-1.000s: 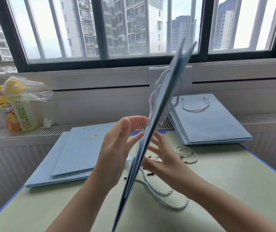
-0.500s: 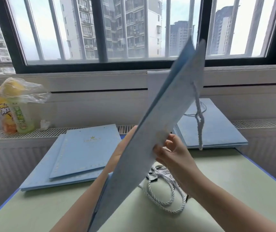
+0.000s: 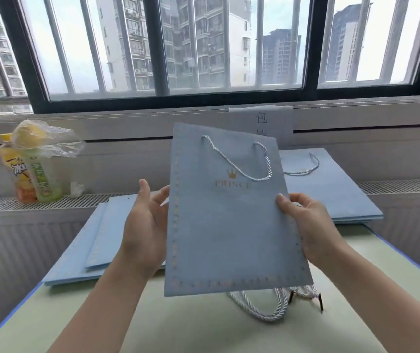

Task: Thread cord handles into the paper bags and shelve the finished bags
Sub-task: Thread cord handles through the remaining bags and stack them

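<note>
My right hand (image 3: 310, 225) grips the right edge of the flat blue paper bag (image 3: 232, 225), thumb pressed on its printed front and the other fingers curled out of sight behind it. My left hand (image 3: 145, 225) stands at the bag's left edge with its fingers (image 3: 144, 192) nearly straight and only loosely spread, the tips reaching behind the edge; whether they press the back I cannot tell. The bag is held upright above the table (image 3: 178, 327), its front facing me, showing a gold crown and the word PRINCE, with a twisted white cord handle (image 3: 242, 161) threaded through the top and hanging down across the front. Under its bottom edge a bundle of loose cords (image 3: 267, 307) lies on the table. A stack of flat bags (image 3: 97, 240) lies to the left, and another stack (image 3: 336, 189) with a cord handle on top lies to the right, behind my right hand. Two drink bottles (image 3: 35, 174) under crumpled clear plastic stand on the vent ledge below the window.
</note>
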A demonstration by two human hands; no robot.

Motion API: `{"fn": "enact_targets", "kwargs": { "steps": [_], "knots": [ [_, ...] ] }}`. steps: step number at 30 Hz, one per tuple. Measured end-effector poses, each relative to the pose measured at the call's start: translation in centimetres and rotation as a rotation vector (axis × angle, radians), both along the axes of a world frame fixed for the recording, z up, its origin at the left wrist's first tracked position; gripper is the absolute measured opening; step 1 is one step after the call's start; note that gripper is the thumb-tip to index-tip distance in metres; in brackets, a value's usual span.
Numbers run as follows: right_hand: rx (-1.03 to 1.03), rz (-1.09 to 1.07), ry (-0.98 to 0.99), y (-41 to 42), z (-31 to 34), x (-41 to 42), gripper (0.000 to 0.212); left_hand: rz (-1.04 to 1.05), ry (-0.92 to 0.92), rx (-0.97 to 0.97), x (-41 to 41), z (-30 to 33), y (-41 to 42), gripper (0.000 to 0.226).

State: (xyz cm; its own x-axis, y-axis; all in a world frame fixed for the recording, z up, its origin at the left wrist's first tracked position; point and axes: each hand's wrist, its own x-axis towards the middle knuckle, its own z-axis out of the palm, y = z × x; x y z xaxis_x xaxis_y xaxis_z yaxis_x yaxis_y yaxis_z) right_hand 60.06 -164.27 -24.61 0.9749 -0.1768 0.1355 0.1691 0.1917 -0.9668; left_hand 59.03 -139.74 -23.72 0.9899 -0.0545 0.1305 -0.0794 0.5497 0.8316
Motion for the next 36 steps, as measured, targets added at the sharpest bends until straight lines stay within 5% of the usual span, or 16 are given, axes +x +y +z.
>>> {"fn": "enact_targets", "kwargs": {
  "steps": [7,11,14,19,23,26,29,36],
  "knots": [
    [-0.28,-0.21,0.013,-0.7,-1.1,1.6,0.022,-0.07,-0.018,0.226,-0.2,-0.6,-0.5,0.034],
    [-0.44,-0.553,-0.21,-2.7,0.5,1.7,0.02,-0.124,0.031,0.399,0.0,-0.5,-0.9,0.045],
    [-0.597,-0.419,-0.2,-3.3,0.7,1.6,0.036,-0.2,0.065,0.53,-0.1,-0.6,-1.6,0.058],
    [-1.307,-0.145,0.061,-1.2,-1.0,0.6,0.061,-0.255,0.091,0.616,-0.6,-0.8,-2.4,0.055],
    [-1.304,-0.104,0.027,0.1,-1.0,-0.3,0.059,-0.165,0.116,0.552,-0.5,-0.8,-2.5,0.025],
    [-1.389,-0.094,-0.101,1.4,-0.9,-1.2,0.057,-0.116,0.138,0.538,-0.5,-1.2,-2.3,0.035],
    [-1.434,-0.072,-0.219,3.0,-1.4,-1.9,0.056,-0.102,0.111,0.728,-0.8,-1.4,-2.2,0.03],
    [-1.366,-0.126,-0.134,2.5,-1.6,-1.4,0.059,-0.025,0.077,0.711,-0.5,-1.7,-2.5,0.009]
  ]
}}
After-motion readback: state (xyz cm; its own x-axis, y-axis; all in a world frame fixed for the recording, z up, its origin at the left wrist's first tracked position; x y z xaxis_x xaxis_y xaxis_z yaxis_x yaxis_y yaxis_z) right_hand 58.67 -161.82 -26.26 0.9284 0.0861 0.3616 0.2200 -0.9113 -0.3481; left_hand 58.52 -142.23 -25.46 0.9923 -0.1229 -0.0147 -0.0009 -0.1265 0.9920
